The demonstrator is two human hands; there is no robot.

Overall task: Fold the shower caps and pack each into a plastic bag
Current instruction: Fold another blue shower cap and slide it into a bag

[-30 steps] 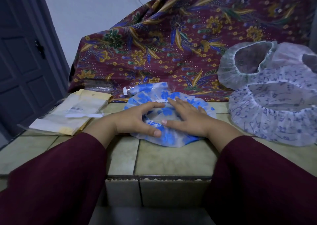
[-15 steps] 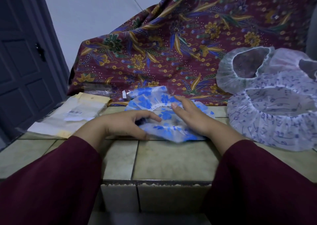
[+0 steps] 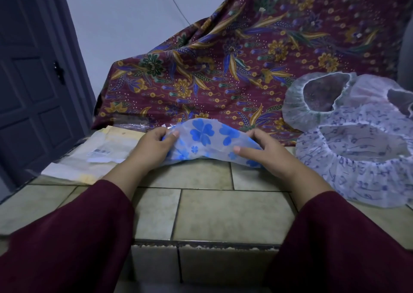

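A translucent shower cap with blue flowers (image 3: 210,139) is doubled over into a half-moon and raised a little off the tiled counter (image 3: 223,212). My left hand (image 3: 154,145) pinches its left end between thumb and fingers. My right hand (image 3: 259,148) grips its right end, thumb on the near face. A stack of flat plastic bags (image 3: 98,154) lies on the counter to the left of my left hand.
Several unfolded shower caps sit at the right: a blue-patterned white one (image 3: 362,161), a plain white one (image 3: 315,100) and a pinkish one (image 3: 386,91) behind. A maroon batik cloth (image 3: 234,65) drapes behind the counter. A dark door (image 3: 29,85) stands at the left.
Both hands moved from pressing the blue-flowered cap flat on the counter to gripping its two ends and lifting it, folded over into a half-moon.
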